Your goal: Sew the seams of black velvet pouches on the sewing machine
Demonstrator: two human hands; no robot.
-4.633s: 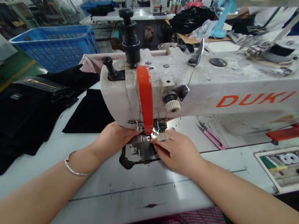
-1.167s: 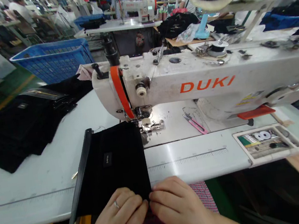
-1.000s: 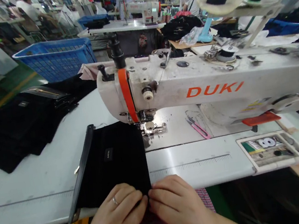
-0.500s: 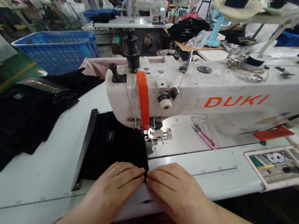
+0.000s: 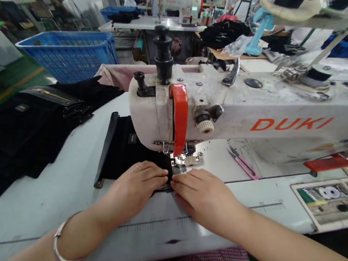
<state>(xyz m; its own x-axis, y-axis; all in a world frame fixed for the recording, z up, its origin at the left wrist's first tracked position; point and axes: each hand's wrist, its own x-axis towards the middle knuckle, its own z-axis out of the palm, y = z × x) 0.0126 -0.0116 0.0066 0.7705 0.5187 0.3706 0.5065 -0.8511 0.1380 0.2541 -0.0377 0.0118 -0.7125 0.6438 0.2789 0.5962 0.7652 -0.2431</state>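
Observation:
A black fabric piece [image 5: 122, 155] with a small woven label [image 5: 132, 138] lies under the head of a sewing machine [image 5: 216, 106]. Its right edge runs beside the presser foot [image 5: 186, 160]. A dark strip, perhaps a zipper, borders its left side. My left hand [image 5: 139, 183] has its fingers pressed together on the fabric's near right corner. Against the same edge, from the right, my right hand [image 5: 202, 191] holds its closed fingertips. The two hands' fingertips nearly meet just in front of the presser foot. Both thumbs are mostly hidden.
Pink thread snips [image 5: 243, 164] lie on the machine bed, right of the presser foot. A tray [image 5: 338, 204] with bobbins is set into the table at right. Black fabric pieces [image 5: 14, 137] are piled at left. Behind them stands a blue basket [image 5: 71, 54].
Both hands have moved away from me toward the presser foot, and the fabric has slid the same way under the machine head. The view has shifted slightly.

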